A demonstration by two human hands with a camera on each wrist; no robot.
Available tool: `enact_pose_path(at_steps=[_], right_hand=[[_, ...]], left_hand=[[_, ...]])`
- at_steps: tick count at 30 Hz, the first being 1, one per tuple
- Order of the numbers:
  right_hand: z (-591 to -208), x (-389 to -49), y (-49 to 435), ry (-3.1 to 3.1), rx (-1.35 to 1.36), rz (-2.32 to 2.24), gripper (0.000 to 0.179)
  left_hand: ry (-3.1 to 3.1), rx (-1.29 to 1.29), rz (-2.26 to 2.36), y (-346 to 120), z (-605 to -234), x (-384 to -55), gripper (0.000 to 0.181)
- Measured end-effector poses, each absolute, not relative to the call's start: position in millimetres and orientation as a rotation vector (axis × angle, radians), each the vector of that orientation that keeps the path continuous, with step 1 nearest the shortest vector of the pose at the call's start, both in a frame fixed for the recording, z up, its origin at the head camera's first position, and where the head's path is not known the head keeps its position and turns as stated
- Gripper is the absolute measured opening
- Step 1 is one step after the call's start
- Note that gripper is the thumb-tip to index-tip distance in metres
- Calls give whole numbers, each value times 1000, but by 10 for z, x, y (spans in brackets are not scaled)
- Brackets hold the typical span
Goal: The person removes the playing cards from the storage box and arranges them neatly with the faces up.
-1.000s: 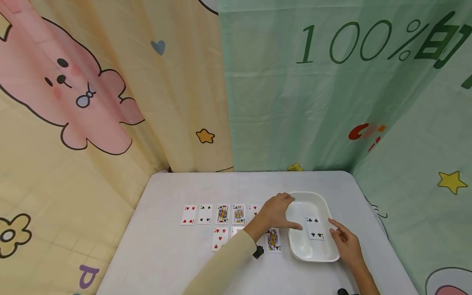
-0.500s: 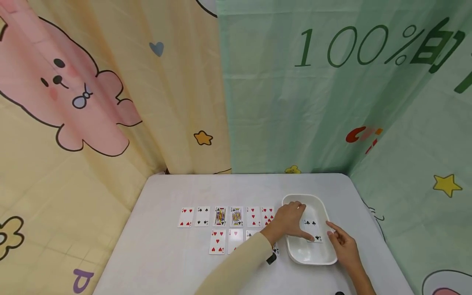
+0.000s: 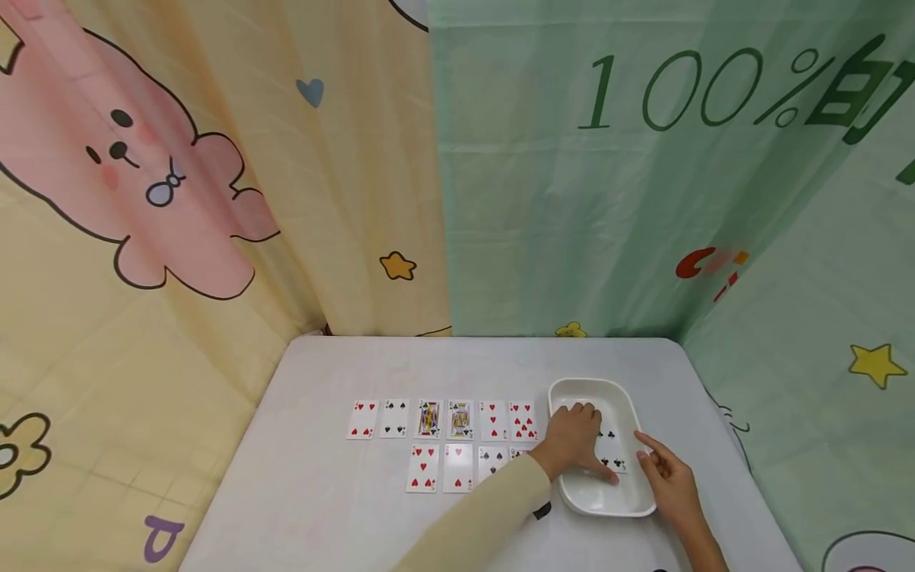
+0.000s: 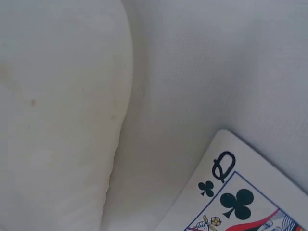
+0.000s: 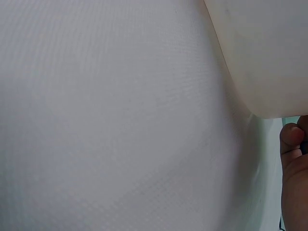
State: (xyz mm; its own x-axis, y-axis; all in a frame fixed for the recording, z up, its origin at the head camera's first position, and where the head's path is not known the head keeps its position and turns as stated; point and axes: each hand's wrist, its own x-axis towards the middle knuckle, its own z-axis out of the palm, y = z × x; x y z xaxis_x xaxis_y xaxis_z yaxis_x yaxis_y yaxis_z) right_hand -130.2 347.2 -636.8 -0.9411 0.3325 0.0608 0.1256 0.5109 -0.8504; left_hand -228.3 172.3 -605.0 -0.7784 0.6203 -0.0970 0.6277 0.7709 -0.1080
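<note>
A white tray (image 3: 596, 502) stands on the right part of the table, with a clubs playing card (image 3: 613, 455) lying face up in it. My left hand (image 3: 574, 437) reaches into the tray over the left part of this card, thumb spread apart from the other fingers. The thumb tip lies by the card's near edge, and part of the card is hidden under the hand. At the tray's right rim, my right hand (image 3: 672, 479) holds on with thumb and index finger. The right wrist view has the tray's outer wall (image 5: 269, 57) above part of that hand (image 5: 294, 183).
Left of the tray, face-up cards lie in two rows, among them a king (image 3: 429, 419) and hearts cards (image 3: 422, 469). My left sleeve (image 3: 486, 512) covers part of the near row. A queen of clubs (image 4: 240, 192) lies close beside the tray. Curtains (image 3: 557, 199) stand behind the table.
My left hand has moved right and nearer, from the tray's left rim to over the card inside. The right hand stays at the right rim. The card lies in the tray throughout.
</note>
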Motion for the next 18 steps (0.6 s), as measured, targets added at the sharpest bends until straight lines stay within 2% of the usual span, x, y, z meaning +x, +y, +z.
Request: enact_pose_path(at_steps=[5, 13, 18], right_hand=[[-6359, -1300, 3478, -2545, -400, 1400, 37], [-6372, -1296, 3488, -2530, -371, 1406, 37], [-6380, -1294, 3487, -2511, -360, 1418, 37]], left_hand=[[2889, 1036, -275, 1746, -6035, -2271, 111], [2872, 1105, -259, 1758, -6061, -2271, 89], [2870, 1118, -253, 1759, -6079, -2274, 84]])
